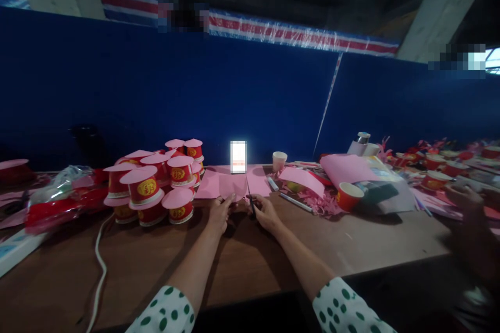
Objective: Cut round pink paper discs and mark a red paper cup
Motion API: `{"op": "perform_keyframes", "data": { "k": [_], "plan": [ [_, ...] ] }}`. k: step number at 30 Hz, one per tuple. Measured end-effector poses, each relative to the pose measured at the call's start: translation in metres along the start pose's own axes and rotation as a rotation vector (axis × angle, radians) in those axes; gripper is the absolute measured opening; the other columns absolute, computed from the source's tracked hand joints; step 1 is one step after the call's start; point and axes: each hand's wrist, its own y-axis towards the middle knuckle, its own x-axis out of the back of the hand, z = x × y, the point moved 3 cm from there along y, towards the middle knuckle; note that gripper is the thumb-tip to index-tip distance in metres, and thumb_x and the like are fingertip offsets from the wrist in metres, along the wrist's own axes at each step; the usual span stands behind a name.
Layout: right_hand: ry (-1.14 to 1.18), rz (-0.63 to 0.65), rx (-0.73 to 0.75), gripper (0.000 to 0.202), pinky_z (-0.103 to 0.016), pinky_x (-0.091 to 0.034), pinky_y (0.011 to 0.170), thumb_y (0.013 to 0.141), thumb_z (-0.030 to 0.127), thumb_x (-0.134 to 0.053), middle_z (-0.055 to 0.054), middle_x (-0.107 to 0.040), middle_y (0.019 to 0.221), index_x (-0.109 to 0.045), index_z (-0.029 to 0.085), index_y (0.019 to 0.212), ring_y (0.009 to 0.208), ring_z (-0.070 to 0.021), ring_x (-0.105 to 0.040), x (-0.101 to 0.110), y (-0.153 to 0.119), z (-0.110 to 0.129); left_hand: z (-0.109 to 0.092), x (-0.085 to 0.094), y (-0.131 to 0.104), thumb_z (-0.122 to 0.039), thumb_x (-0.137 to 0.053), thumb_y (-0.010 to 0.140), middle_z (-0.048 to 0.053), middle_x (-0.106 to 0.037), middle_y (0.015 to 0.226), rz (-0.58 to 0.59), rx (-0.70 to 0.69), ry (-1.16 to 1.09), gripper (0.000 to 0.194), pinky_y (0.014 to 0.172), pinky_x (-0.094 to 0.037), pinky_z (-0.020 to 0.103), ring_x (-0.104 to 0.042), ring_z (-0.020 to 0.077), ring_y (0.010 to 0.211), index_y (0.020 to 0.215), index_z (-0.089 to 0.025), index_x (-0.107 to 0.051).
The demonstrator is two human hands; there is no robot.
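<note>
My left hand (221, 213) is closed in a pinch at the near edge of a sheet of pink paper (232, 186). A hand's width to the right, my right hand (265, 214) grips a pair of scissors (251, 202); their dark, narrow blades point away from me, and the handles are hidden in my fingers. Further pink sheets (208, 183) lie flat around the held one. Behind them stands a bright phone-like screen (238, 157), its picture blurred out. Both hands are just above the brown table (234, 265).
Stacked red paper cups (146, 187) with pink discs stand at left, by a plastic bag (58, 197) and white cord (100, 265). At right are a white cup (279, 160), a marker (272, 183), pink shreds (330, 203) and a red cup (350, 196). Another person's hand (464, 195) is far right.
</note>
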Motion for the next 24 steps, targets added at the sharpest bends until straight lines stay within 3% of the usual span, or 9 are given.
{"op": "perform_keyframes", "data": {
  "k": [24],
  "plan": [
    [0.025,0.016,-0.078,0.033,-0.019,-0.041,0.045,0.069,0.031,-0.06,0.003,-0.054,0.059,-0.059,0.016,0.098,0.049,-0.0092,-0.051,-0.0005,0.0009,0.0031,0.002,0.0005,0.0014,-0.026,-0.076,0.051,-0.003,-0.06,0.059,0.002,0.014,0.001,0.028,0.053,-0.049,0.02,-0.057,0.0078,0.053,0.064,-0.013,-0.056]
  ]
}}
